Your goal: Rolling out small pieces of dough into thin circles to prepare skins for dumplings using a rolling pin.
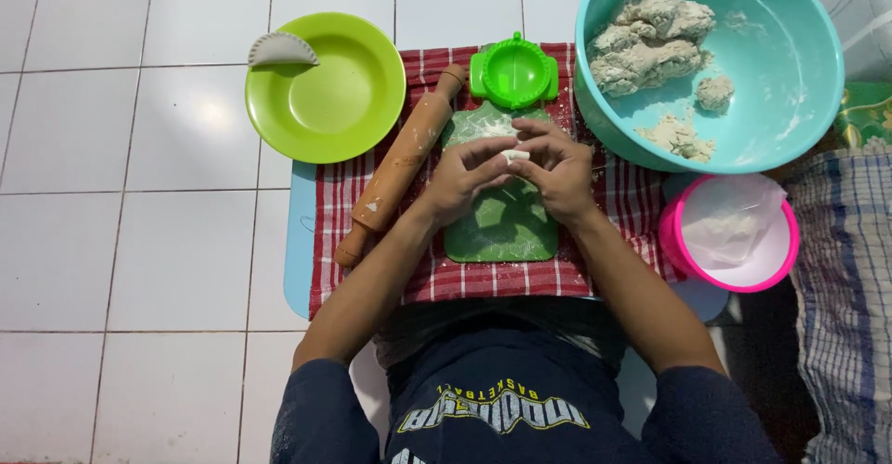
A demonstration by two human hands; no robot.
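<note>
Head view: both hands' fingers (483, 153) pinch dough piece (515, 156) above green board (503, 222), mid-cloth.

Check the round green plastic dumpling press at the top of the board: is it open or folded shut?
Open. The round green plastic dumpling press lies flat as a full circle, its ridged rim showing all round; no dough is visible inside it.
</note>
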